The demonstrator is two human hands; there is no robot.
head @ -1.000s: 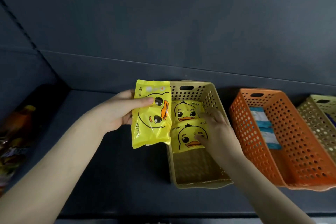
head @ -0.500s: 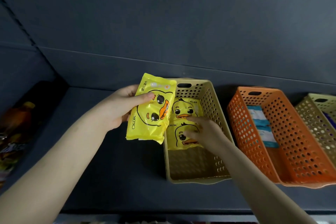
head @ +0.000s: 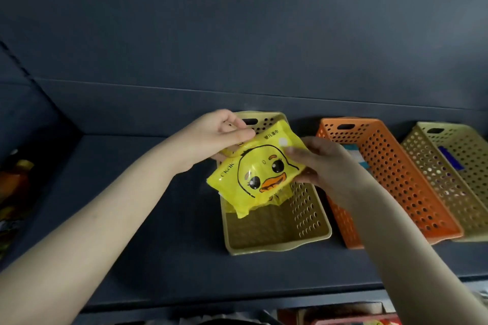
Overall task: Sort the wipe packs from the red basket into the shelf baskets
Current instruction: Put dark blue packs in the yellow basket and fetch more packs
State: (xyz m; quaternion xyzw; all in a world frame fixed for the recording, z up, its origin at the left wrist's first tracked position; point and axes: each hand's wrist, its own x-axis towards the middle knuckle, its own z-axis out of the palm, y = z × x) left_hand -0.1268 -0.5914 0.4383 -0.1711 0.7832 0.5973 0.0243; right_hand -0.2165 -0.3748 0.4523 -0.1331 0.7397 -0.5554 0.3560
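A yellow duck-print wipe pack (head: pixel 260 171) hangs tilted over the back half of the beige shelf basket (head: pixel 311 237). My left hand (head: pixel 214 137) pinches the pack's upper left edge. My right hand (head: pixel 322 163) grips its right end, thumb on top. Under it, parts of other yellow packs (head: pixel 277 199) show inside the basket; most of them are hidden. The red basket is not in view.
An orange basket (head: pixel 396 182) with blue-and-white packs (head: pixel 355 155) stands to the right, then another beige basket (head: pixel 454 171) holding a dark blue pack. All sit on a dark blue shelf (head: pixel 132 192) with a back wall. Colourful bags (head: pixel 13 192) lie at far left.
My left hand carried the pack rightward from beside the basket to above it. My right hand left the packs inside the basket and took hold of the pack's right end.
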